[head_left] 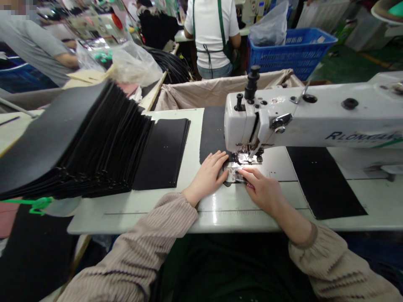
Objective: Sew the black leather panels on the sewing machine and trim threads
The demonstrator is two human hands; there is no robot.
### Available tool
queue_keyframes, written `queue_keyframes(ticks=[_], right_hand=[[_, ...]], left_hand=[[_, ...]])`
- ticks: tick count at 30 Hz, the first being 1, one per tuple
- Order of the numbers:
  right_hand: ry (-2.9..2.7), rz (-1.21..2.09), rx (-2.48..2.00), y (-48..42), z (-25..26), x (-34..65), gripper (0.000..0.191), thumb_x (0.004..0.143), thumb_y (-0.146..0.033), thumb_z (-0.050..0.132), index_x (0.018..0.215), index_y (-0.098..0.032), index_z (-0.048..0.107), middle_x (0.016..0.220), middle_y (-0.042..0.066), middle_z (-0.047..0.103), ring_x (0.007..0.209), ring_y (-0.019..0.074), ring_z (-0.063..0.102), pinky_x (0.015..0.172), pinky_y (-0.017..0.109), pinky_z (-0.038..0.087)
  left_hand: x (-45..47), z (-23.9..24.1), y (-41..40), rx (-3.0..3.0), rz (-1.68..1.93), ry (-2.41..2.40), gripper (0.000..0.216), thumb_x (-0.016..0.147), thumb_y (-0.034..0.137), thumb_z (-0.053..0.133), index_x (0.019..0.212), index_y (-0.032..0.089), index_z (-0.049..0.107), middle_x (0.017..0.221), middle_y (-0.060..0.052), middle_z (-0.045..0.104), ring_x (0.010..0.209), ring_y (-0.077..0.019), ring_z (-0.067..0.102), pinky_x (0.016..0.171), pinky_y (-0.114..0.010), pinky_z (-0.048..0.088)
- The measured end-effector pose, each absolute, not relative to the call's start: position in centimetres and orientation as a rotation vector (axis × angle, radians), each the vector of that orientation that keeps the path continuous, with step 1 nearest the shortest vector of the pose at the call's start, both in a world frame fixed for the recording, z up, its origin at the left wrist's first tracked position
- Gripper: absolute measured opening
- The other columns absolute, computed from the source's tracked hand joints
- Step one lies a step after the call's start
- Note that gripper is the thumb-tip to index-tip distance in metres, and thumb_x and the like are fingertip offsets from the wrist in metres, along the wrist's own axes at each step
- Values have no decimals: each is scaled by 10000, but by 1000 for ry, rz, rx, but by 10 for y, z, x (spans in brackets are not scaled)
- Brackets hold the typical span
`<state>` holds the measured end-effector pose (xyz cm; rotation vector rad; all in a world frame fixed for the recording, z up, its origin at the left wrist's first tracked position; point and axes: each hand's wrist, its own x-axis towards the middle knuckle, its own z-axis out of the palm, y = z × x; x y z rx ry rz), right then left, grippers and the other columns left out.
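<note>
My left hand (210, 173) lies flat with its fingers stretched out, the fingertips on the near edge of a black panel (211, 130) beside the needle area of a white sewing machine (302, 121). My right hand (263, 189) is closed just right of it, its fingertips at the metal plate (233, 172) in front of the presser foot. Under its fingers shows a small, thin thing with a pinkish part, too hidden to name. Another black panel (324, 180) lies on the table right of my right hand.
A tall stack of black panels (103, 142) and a lower pile (160, 153) stand on the left of the sewing table (201, 222). Beyond the table are a fabric-lined bin (195, 94), a blue crate (292, 50) and a person in a white shirt (212, 33).
</note>
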<state>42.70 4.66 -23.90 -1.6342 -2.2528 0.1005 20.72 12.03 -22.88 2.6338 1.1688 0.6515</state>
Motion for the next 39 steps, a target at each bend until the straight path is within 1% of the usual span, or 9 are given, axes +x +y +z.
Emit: queue_keyframes(ticks=[10,12,15,17,21,25,30,35,39], right_hand=[[-2238,111,-1645,45,-235,425,456,940,-242,473,1392,-281,517,1397,14,569,990,204,666,670,294,525],[-2229,111,-1650,45,-235,426,456,939,-246,473,1391,-277,517,1391,25,571,980,205,665,658,293,517],[-2205,108,-1645,46,-237,425,451,938,-243,475,1385,-274,521,1369,34,584,975,208,662,654,294,507],[-2185,123,-1611,46,-236,426,435,938,-242,484,1369,-272,534,1345,33,597,991,212,658,666,291,504],[-2125,189,-1508,36,-228,437,394,944,-231,488,1329,-264,566,1268,41,640,1015,211,654,748,291,507],[-1992,314,-1459,2,-222,463,365,945,-241,495,1297,-231,594,1183,56,694,1000,207,668,841,307,506],[-1668,508,-1539,-49,-229,486,322,980,-338,475,1244,-238,629,1165,46,713,977,189,686,862,299,515],[-1550,540,-1616,-81,-235,491,334,987,-397,446,1193,-227,648,1149,72,716,1011,227,679,883,355,520],[-1540,500,-1801,-103,-238,495,328,979,-450,457,1147,-232,634,1039,64,730,893,225,692,797,349,524]], left_hand=[[209,-237,127,2648,578,1255,610,1000,389,445,1512,89,304,1590,-161,301,1498,-285,218,1218,-469,229],[211,-230,126,2661,573,1298,569,1015,379,408,1491,75,345,1532,-173,403,1447,-290,336,1185,-456,288],[214,-216,114,2602,607,1533,499,1039,398,325,1422,107,456,1227,-157,663,1171,-279,609,1047,-443,431],[213,-211,95,2566,630,1683,516,1025,467,344,1378,129,509,1111,-148,692,1077,-285,642,993,-442,461],[193,-218,30,2634,520,1707,720,903,569,565,1460,136,422,1450,-196,473,1363,-365,427,1132,-524,339],[148,-222,-42,2601,234,1589,658,911,287,546,1517,189,308,1589,-126,305,1486,-324,242,1198,-559,244],[127,-217,-69,2568,135,1295,726,811,6,406,1489,241,301,1596,-73,307,1501,-247,223,1214,-565,223],[185,-221,-45,2627,378,1303,488,875,205,614,1341,192,471,1457,-137,457,1406,-325,368,1169,-570,292],[249,-225,-39,2650,483,1181,546,867,283,695,1363,205,480,1293,-121,554,1182,-298,523,994,-467,454]])
